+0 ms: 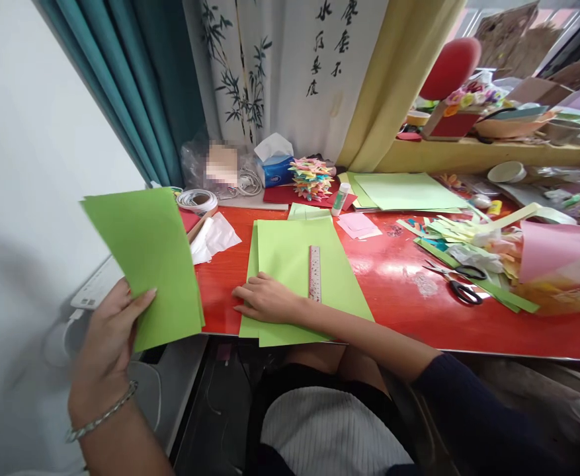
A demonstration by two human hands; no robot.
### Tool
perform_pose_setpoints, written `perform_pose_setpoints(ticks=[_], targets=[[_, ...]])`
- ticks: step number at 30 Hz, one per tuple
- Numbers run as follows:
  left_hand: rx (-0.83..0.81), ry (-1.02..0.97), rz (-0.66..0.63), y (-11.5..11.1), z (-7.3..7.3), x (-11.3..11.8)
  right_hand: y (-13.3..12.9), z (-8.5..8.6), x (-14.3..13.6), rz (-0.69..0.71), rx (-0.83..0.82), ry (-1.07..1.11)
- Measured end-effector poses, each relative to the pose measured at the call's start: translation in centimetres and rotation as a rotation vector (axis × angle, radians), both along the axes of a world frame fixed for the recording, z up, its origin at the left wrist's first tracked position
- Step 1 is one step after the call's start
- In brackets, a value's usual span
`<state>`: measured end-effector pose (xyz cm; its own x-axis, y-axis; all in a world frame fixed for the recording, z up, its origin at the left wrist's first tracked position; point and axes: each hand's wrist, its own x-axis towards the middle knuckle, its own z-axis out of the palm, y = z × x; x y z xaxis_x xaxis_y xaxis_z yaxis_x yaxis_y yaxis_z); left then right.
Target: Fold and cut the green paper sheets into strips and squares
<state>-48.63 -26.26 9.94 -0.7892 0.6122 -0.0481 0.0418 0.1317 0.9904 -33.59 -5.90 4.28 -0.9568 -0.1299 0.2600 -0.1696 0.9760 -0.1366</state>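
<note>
My left hand (116,324) is raised at the left, thumb in front, closed around green paper sheets (158,264) held off the table's left end. At least two layers show along their right edge. Larger green sheets (287,248) lie stacked and slightly askew on the red table. Across their left edge rests my right hand (272,299), palm down with fingers stretched out and nothing visibly gripped. A short ruler (315,274) lies lengthwise on the top sheet, its near end beside my right wrist.
Black-handled scissors (461,283) lie among paper strips (448,231) on the right. Behind the green sheets are a glue stick (340,199), pink paper squares (358,225), a folded-paper ornament (311,178) and a tissue pack (276,170). A white power strip (96,284) is at far left.
</note>
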Motion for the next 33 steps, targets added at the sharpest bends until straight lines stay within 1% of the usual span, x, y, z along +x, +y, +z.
perform_pose_setpoints(ticks=[4, 6, 7, 8, 9, 10, 12, 13, 15, 18, 20, 21, 22, 23, 24, 25, 26, 27, 29, 30, 31, 32, 33], targets=[[-0.072, -0.142, -0.235, 3.6, -0.9, -1.0, -0.1, 0.0, 1.8, -0.014, -0.008, 0.017], [-0.041, -0.132, -0.282, 5.5, -1.3, -1.3, 0.0, 0.3, 2.4, -0.013, -0.045, 0.018], [0.001, -0.106, -0.274, 6.4, -1.4, -1.3, 0.2, 0.5, 2.7, -0.012, -0.108, 0.018], [0.063, -0.068, -0.25, 7.2, -1.4, -1.2, 0.3, 0.7, 2.8, -0.016, -0.217, 0.015], [0.136, -0.025, -0.217, 8.0, -1.3, -1.0, 0.4, 1.0, 2.9, -0.035, -0.373, 0.01], [0.218, 0.022, -0.173, 8.7, -1.0, -0.7, 0.4, 1.3, 2.8, -0.067, -0.563, 0.009], [0.381, 0.115, -0.095, 10.0, 0.1, 0.3, 0.2, 1.5, 2.0, -0.122, -0.939, -0.003], [0.446, 0.154, -0.073, 10.6, 0.8, 0.8, -0.1, 1.5, 1.3, -0.126, -1.084, -0.014], [0.522, 0.208, -0.072, 11.6, 2.4, 1.7, -0.7, 1.2, -0.5, -0.061, -1.256, -0.036], [0.542, 0.282, -0.116, 12.6, 4.3, 2.1, -0.6, 1.3, -3.0, 0.042, -1.472, 0.035], [0.53, 0.343, -0.127, 13.0, 5.0, 1.6, 0.6, 2.3, -3.3, 0.122, -1.692, 0.123], [0.515, 0.361, -0.127, 13.3, 5.0, 1.3, 1.4, 3.1, -2.9, 0.153, -1.791, 0.17], [0.495, 0.367, -0.124, 13.6, 5.0, 1.2, 2.3, 3.9, -2.1, 0.172, -1.843, 0.207], [0.465, 0.361, -0.131, 14.1, 4.8, 1.2, 3.1, 4.8, -1.0, 0.155, -1.839, 0.225], [0.428, 0.343, -0.15, 14.6, 4.5, 1.6, 3.9, 5.6, 0.3, 0.081, -1.793, 0.216], [0.394, 0.327, -0.171, 15.3, 4.2, 2.3, 4.6, 6.3, 1.7, -0.033, -1.723, 0.217], [0.347, 0.324, -0.206, 16.2, 3.8, 3.4, 5.2, 6.8, 3.2, -0.105, -1.651, 0.225], [0.303, 0.319, -0.25, 17.1, 3.3, 4.7, 5.7, 7.2, 4.8, -0.148, -1.592, 0.264], [0.215, 0.416, -0.292, 19.3, 2.4, 7.9, 6.9, 7.3, 8.3, -0.278, -1.491, 0.386], [0.137, 0.479, -0.359, 20.5, 1.9, 9.5, 7.7, 7.2, 10.2, -0.374, -1.439, 0.456], [0.029, 0.554, -0.477, 21.7, 1.3, 10.9, 8.6, 7.0, 12.2, -0.479, -1.369, 0.514], [-0.043, 0.648, -0.627, 22.8, 0.7, 12.0, 9.7, 6.7, 14.4, -0.59, -1.279, 0.534], [-0.068, 0.765, -0.804, 23.8, 0.0, 12.8, 10.9, 6.4, 16.7, -0.701, -1.187, 0.507]])
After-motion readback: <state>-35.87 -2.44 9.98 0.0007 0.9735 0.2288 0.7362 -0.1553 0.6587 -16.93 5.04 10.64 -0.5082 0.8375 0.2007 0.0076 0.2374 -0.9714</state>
